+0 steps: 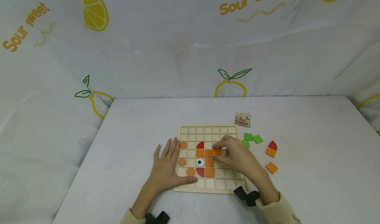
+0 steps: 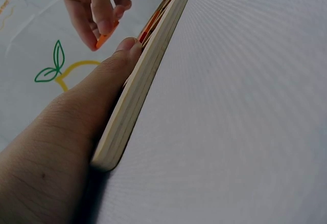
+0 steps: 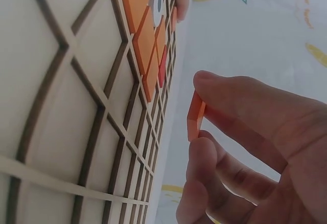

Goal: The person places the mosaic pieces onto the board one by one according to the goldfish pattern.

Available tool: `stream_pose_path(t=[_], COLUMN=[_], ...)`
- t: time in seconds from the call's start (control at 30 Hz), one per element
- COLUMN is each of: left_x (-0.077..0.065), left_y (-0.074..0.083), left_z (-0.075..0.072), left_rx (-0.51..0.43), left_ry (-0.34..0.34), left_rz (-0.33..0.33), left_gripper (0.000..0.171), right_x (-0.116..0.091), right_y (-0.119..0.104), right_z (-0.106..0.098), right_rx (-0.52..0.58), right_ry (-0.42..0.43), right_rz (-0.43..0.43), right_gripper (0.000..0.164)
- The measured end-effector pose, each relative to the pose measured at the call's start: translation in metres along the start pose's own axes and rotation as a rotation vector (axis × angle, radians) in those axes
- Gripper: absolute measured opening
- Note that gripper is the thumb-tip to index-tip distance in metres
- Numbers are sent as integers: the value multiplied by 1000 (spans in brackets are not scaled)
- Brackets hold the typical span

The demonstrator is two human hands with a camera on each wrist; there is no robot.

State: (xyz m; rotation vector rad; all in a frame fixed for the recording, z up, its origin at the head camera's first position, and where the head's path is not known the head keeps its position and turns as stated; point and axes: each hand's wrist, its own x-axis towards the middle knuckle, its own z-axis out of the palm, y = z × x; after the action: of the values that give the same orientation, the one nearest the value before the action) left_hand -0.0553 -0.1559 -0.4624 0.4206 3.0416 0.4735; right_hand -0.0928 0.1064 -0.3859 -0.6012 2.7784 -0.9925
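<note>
My left hand [image 1: 164, 169] rests with spread, straight fingers along the left edge of a wooden grid board [image 1: 210, 187], its thumb over the lower-left corner area. My right hand [image 1: 237, 153] pinches an orange square tile [image 3: 195, 115] between thumb and fingers, held above the board's surface. On the grid lie several orange squares [image 1: 209, 163], orange round pieces [image 1: 191, 172] at the left, two red quarter-round pieces [image 1: 200, 172] and a white eye disc [image 1: 200, 162] with a dark centre. A bit of red shows beside the pinched tile, partly hidden by my fingers.
Right of the board lie green squares [image 1: 257, 138], a red quarter-round piece [image 1: 272, 145] touching an orange square [image 1: 270, 152], and another orange square [image 1: 271, 167] nearer me. A small pattern card [image 1: 242, 120] lies behind the board's far right corner. A white cloth [image 1: 142, 115] covers the table.
</note>
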Motion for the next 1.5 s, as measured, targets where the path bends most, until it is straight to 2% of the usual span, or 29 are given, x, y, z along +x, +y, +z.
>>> stream_pose_path(t=[0.73, 1.5], left_x=[0, 0], left_y=[2, 0], left_z=[-1, 1], left_rx=[-20, -4], left_ry=[2, 24], left_rz=[-8, 6], left_gripper=[137, 139], right_x=[3, 4], right_y=[7, 10], right_z=[13, 17], right_rx=[-12, -50], right_ry=[18, 8], right_rz=[83, 104], right_gripper=[24, 26])
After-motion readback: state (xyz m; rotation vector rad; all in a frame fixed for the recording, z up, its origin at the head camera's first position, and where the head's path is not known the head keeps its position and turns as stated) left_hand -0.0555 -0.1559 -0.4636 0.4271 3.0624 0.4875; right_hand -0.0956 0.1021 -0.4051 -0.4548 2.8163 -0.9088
